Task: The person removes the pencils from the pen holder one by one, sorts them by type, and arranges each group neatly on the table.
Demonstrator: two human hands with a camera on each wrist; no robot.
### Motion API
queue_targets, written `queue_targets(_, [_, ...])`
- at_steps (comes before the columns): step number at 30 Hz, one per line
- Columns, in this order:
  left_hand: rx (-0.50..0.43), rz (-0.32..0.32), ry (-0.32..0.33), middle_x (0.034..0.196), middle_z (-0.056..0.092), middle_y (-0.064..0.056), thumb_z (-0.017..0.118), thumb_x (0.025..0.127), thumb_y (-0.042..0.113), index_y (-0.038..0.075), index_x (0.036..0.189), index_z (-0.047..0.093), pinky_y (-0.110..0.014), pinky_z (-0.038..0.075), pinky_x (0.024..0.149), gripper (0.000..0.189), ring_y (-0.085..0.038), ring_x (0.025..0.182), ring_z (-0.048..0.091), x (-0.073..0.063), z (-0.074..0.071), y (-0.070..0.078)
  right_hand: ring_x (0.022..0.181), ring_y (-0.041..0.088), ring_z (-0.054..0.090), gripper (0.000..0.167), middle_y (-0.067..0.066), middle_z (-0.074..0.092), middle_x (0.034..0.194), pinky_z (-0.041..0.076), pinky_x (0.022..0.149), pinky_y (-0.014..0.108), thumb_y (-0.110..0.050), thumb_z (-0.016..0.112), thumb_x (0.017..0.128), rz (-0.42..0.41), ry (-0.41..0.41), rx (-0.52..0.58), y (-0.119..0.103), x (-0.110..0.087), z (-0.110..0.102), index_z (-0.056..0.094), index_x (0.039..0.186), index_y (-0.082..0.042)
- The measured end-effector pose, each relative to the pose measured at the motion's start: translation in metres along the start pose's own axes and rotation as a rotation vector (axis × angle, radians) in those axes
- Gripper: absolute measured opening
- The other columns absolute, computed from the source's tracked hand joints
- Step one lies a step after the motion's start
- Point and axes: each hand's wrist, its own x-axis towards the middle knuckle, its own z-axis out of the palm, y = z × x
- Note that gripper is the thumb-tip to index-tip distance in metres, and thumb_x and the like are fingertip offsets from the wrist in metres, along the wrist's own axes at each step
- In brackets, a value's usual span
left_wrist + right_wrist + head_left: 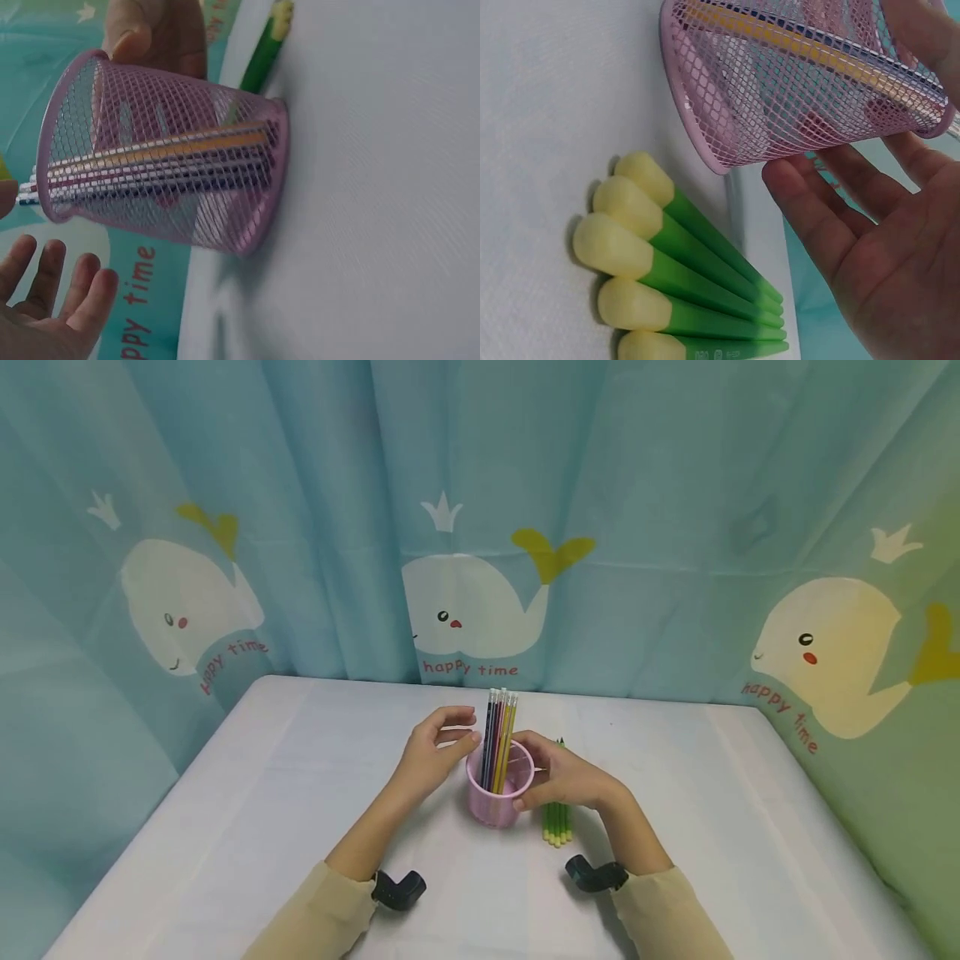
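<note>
Pink cup (491,812), with pencils (500,739) stood inside, is gripped by the right hand (566,777); the left hand (429,750) is held beside the pencils, fingers relaxed; green pens (557,824) are laid beneath the right hand

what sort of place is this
Probably an indoor tabletop nook curtained off for desk or craft activities; the room beyond is hidden. The signs are the blue-green whale-print curtain around the pale table, and the pink mesh cup holding pencils.
</note>
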Motion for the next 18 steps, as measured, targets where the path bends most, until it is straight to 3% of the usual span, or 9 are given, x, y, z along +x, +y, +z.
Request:
queue_targets(7, [0.032,-0.031,0.050,0.124,0.065,-0.009,0.075,0.090,0.021,0.009,0.123,0.062,-0.041,0.056,0.096,0.037,-0.028,0.111,0.065,0.010,0.012,0.000,0.123,0.032,0.057,0.076,0.016,0.058,0.134,0.052,0.103,0.048,-0.010,0.085,0.076,-0.006,0.002,0.012,0.000,0.001,0.001,0.044,0.140,-0.008])
queue_targets(13, [0.107,-0.063,0.087,0.114,0.069,-0.007,0.075,0.089,0.023,0.009,0.104,0.068,-0.041,0.058,0.091,0.021,-0.026,0.105,0.068,0.011,0.019,-0.003,0.123,0.029,0.057,0.075,0.014,0.059,0.134,0.053,0.102,0.044,-0.010,0.086,0.075,-0.002,0.005,0.009,-0.001,0.001,0.001,0.045,0.139,-0.009])
queue_targets(18, [0.145,-0.048,0.105,0.110,0.070,-0.005,0.073,0.091,0.023,0.010,0.097,0.069,-0.041,0.059,0.091,0.016,-0.026,0.106,0.068,0.010,0.021,-0.004,0.123,0.029,0.056,0.076,0.013,0.059,0.134,0.053,0.102,0.043,-0.010,0.086,0.075,0.001,0.012,0.008,0.000,0.000,0.000,0.046,0.139,-0.010])
